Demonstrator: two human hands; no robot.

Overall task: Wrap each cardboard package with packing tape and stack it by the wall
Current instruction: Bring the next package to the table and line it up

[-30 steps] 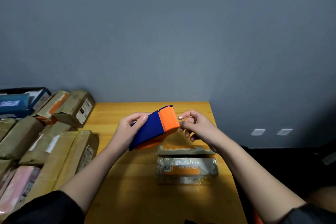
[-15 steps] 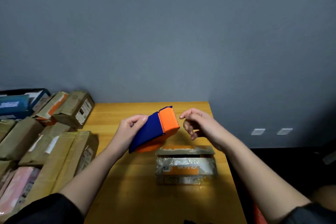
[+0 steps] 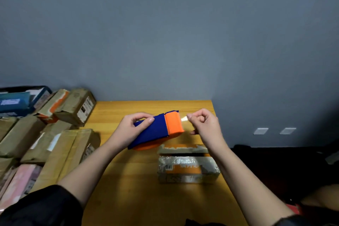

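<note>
Clear tape (image 3: 184, 119) now stretches from our dispenser (image 3: 157, 130), left hand (image 3: 131, 127) gripping, right hand (image 3: 203, 124) pinching its end, ready for the package (image 3: 187, 167).

A wooden table (image 3: 128, 189) with a yellow-orange top fills the lower centre of the frame, its far edge against the grey wall. A tape-wrapped cardboard package (image 3: 187, 169) with orange print lies on it at lower centre right. Along the left side of the frame, a heap of brown cardboard packages (image 3: 60, 152) overlaps the table's left edge.
</note>
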